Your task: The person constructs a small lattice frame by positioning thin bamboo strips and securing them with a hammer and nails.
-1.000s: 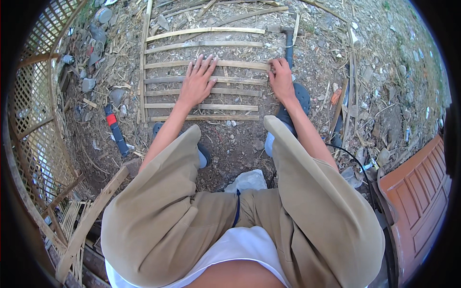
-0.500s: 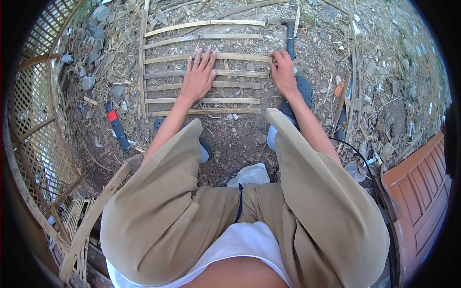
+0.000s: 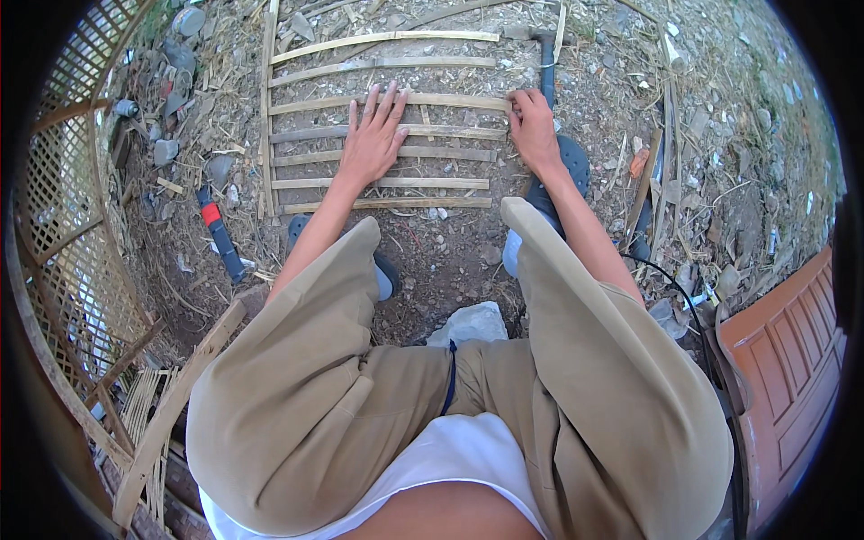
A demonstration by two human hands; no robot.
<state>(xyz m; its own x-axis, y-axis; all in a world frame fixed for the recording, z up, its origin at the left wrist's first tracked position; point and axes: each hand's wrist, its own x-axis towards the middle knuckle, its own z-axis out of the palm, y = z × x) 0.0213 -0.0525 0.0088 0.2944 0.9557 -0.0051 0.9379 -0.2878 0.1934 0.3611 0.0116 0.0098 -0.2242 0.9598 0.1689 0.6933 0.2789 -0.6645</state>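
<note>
A flat row of thin wooden slats [image 3: 382,64] lies on the ground before me, running crosswise from an upright strip [image 3: 266,117] at their left ends. Across the middle slats rests my left hand [image 3: 373,139], open, fingers spread and pointing away; its fingertips touch the third slat from the top [image 3: 450,100]. My right hand [image 3: 533,130] is closed at that same slat's right end, thumb and fingers pinching it. Just beyond the right hand lies a hammer [image 3: 547,72] with a dark blue handle, its head toward the slats.
A dark tool with a red band [image 3: 216,232] lies left on the littered dirt. Lattice panels [image 3: 63,180] and a wooden beam [image 3: 175,414] stand at left. A pale stone [image 3: 472,324] sits between my legs. A brown panelled board [image 3: 783,369] is at right, near a black cable [image 3: 675,288].
</note>
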